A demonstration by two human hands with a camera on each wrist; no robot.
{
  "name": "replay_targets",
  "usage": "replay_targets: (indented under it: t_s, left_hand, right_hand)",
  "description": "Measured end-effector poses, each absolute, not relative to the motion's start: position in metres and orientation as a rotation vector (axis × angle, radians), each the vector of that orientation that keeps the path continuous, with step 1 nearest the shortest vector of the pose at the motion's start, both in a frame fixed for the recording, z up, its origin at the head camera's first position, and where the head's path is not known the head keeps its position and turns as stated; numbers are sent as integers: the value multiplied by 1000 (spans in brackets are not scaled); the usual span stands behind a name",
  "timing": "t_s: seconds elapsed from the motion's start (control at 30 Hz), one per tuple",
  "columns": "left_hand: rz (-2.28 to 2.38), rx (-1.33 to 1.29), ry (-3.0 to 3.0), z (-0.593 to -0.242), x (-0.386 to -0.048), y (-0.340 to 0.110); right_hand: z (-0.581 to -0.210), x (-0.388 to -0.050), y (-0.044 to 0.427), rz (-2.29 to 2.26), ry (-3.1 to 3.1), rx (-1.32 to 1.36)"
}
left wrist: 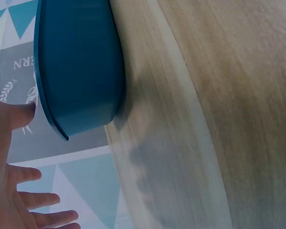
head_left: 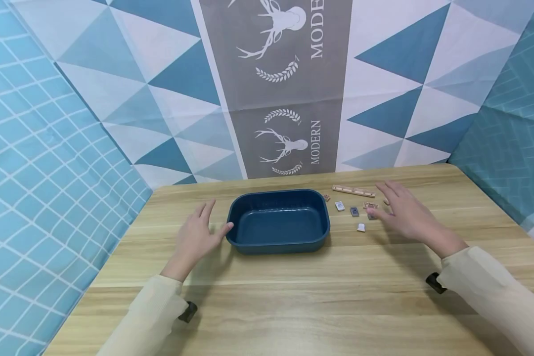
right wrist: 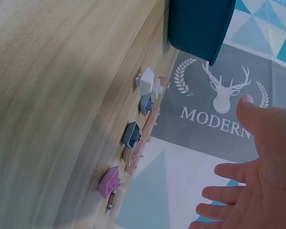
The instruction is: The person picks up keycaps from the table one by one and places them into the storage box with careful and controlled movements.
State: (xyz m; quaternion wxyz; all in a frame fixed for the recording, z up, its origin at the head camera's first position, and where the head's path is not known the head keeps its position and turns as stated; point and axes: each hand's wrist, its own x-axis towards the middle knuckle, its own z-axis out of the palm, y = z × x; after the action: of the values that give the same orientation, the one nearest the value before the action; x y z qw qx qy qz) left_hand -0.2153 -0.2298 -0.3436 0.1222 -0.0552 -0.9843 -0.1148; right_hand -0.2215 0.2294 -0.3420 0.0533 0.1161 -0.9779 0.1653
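My left hand (head_left: 196, 238) hovers beside the left end of a dark blue plastic bin (head_left: 276, 248), fingers spread and thumb close to the rim; whether it touches is unclear. Nothing is in that hand. My right hand (head_left: 406, 213) hangs with spread fingers above several small toy-brick pieces, also holding nothing. Around it lie a white piece (head_left: 361, 227), a grey piece (head_left: 354, 211), a pale flat piece (head_left: 339, 205), a tan piece (head_left: 370, 205) and a long tan strip (head_left: 353, 191). A pink piece (right wrist: 109, 182) appears in the right wrist view. The hand partly hides some pieces.
A wooden table (head_left: 276, 301) carries everything. Patterned cloth (head_left: 289, 89) with deer prints stands behind its back edge, and blue gridded cloth (head_left: 49, 158) runs along the left. A small tan piece (head_left: 327, 197) lies near the bin's right end.
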Motion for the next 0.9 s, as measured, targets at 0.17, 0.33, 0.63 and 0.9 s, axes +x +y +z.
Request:
replay_targets:
  t_s: [0.17, 0.33, 0.63, 0.9]
  left_hand:
    - [-523, -158, -2908, -344, -219, -229]
    - [-668, -164, -2912, -344, -222, -229]
    - [-901, -140, -2903, -343, -229, -229]
    - [-1016, -96, -2896, -342, -231, -229]
  right_hand:
    - [-341, -220, 230, 525, -2971, 363]
    - [-338, -219, 229, 549, -2941, 376]
    - [-335, -218, 229, 544, -2960, 373]
    - [-335, -220, 228, 500, -2982, 388]
